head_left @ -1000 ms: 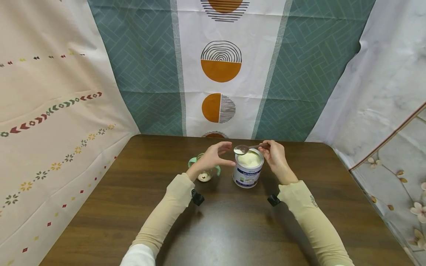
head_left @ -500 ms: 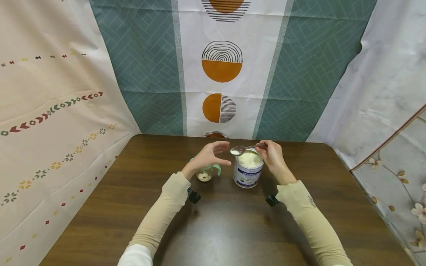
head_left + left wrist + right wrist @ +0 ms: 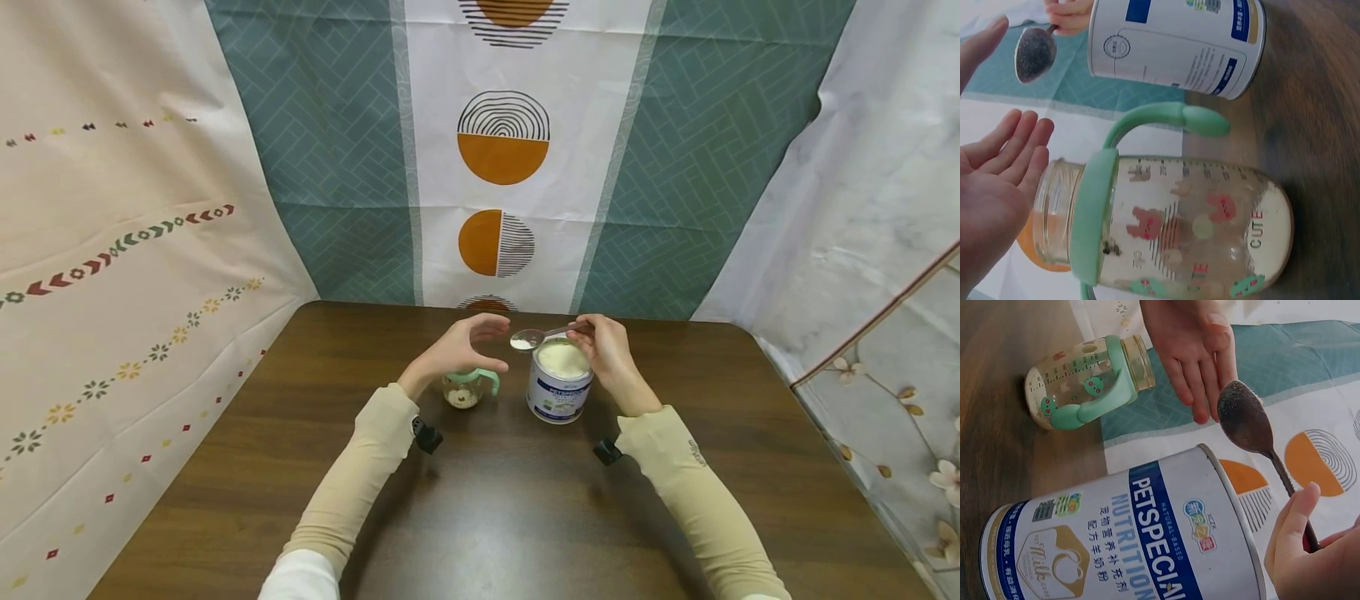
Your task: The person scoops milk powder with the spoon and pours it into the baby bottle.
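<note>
My right hand (image 3: 611, 354) pinches the handle of a spoon (image 3: 534, 337) carrying white powder, its bowl held in the air just left of the open powder can (image 3: 558, 383) in the middle of the brown table (image 3: 525, 517). My left hand (image 3: 457, 350) holds nothing, fingers relaxed and spread, cupped above the mouth of the green-handled baby bottle (image 3: 467, 389), which stands just left of the can.

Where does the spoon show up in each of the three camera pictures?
Head view: the spoon is at centre, above the table, between the two hands, bowl holding white powder.
Left wrist view: spoon at top left, seen from beneath.
Right wrist view: spoon at right of centre, handle running down to the right hand.
Shared landmark: the white tin.
</note>
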`<state>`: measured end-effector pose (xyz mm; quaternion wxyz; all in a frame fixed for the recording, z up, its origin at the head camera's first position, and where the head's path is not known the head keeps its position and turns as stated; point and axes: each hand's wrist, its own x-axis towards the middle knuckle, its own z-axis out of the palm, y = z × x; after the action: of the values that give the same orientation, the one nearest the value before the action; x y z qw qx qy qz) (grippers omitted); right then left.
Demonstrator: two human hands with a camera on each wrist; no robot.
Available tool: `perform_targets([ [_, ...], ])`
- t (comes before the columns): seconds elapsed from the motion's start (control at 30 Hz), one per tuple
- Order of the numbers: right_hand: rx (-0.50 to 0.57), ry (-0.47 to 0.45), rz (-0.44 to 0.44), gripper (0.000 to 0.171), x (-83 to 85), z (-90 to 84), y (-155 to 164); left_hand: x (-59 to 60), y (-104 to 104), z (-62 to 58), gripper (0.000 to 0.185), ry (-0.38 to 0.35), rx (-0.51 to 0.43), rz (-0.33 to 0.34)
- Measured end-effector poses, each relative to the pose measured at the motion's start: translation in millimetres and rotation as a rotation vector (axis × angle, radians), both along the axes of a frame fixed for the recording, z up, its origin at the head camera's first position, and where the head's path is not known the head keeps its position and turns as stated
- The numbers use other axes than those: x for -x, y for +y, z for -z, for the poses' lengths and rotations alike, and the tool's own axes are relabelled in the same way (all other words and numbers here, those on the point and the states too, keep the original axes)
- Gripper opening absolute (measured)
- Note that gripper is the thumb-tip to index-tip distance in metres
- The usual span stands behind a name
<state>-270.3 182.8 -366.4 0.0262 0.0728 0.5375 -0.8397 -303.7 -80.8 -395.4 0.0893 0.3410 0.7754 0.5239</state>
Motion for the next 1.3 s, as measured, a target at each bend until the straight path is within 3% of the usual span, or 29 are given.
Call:
perform_targets([
  [0.2,0.001,-0.011,-0.018,0.020,0.4,0.6,-4.9,2.3,-7.2,1.2,0.072,-0.006,-0.007,0.003],
  [0.37,0.001,-0.010,-0.033,0.022,1.3,0.7,-9.3,4.0,-14.1,5.9,0.068,0.033,0.019,-0.023],
  [0.5,-0.017,-0.006,-0.041,0.022,2.6,1.6,-12.0,-6.7,-19.3,-6.6,0.067,0.034,0.027,-0.035],
  [0.6,-0.031,0.003,-0.056,0.021,1.9,2.5,-14.2,-6.1,-23.0,-6.3,0.068,0.024,0.031,-0.039],
  [0.73,-0.046,0.017,-0.077,0.019,0.7,3.2,-18.8,6.9,-27.2,11.7,0.069,0.036,0.020,-0.057],
  [1.0,-0.114,0.054,-0.121,0.021,-0.3,3.1,-30.0,8.1,-33.6,18.8,0.068,0.060,0.020,-0.077],
  [1.3,-0.194,0.118,-0.098,0.024,-2.9,4.1,-44.5,10.8,-38.3,28.5,0.070,0.120,0.069,-0.110],
])
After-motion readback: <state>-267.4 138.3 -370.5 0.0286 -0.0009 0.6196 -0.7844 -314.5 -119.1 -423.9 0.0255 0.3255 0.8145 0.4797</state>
